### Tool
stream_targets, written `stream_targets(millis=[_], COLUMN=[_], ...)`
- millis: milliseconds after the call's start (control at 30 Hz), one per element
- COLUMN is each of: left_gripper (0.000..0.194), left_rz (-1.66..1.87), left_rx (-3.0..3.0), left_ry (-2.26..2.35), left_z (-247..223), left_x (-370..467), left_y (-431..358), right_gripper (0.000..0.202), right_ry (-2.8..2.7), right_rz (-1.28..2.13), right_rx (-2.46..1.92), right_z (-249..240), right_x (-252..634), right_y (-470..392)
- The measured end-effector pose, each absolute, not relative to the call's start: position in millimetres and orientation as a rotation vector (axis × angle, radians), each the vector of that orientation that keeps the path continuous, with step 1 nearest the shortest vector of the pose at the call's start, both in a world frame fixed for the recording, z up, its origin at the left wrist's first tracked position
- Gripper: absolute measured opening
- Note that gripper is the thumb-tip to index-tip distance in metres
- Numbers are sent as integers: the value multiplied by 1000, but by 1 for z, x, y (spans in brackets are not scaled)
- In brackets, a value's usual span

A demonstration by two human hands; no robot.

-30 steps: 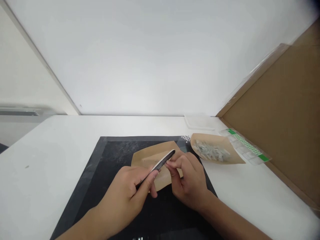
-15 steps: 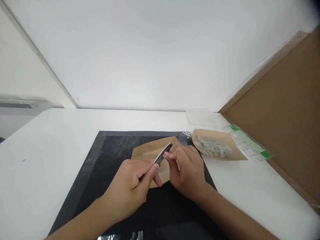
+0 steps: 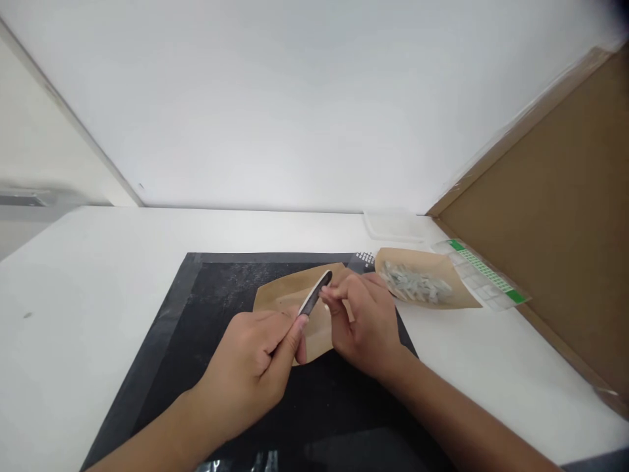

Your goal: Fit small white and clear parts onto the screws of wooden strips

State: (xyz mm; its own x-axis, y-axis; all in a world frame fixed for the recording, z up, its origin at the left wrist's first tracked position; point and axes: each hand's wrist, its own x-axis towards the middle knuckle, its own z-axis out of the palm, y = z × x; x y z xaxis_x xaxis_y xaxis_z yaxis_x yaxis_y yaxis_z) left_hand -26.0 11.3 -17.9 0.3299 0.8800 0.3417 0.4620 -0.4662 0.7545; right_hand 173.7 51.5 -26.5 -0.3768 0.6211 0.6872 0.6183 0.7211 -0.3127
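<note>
My left hand point(image 3: 258, 357) pinches a flat, narrow strip point(image 3: 314, 293), dark on its face with a pale edge, which points up and to the right. Beside the strip's upper end, the thumb and fingertips of my right hand point(image 3: 366, 321) are pressed together; whatever lies between them is too small to make out. Both hands are above a brown paper tray point(image 3: 280, 293) that holds a few tiny bits and lies on a black mat point(image 3: 206, 314).
Right of the mat, a second brown paper tray point(image 3: 464, 296) bears a heap of clear, pale pieces. Beyond it lie a clear compartment box point(image 3: 491, 278) with a green-and-white strip and a translucent lid point(image 3: 393, 226). A cardboard panel point(image 3: 550, 196) stands at the right.
The whole view has shifted slightly. My left hand and the strip have moved a little left and up, and my right fingertips remain close to the strip's upper end.
</note>
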Motion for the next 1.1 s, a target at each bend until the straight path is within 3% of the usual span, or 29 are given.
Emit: stream_targets(millis=[1100], left_gripper=[37], left_rz=[1106], left_rx=[2222], left_ry=[1188], left_z=[-16], left_x=[-24], left_y=[10], right_gripper=[24], right_ry=[-2112], right_rz=[35], right_rx=[-904], right_z=[-19], right_x=[169], right_y=[53])
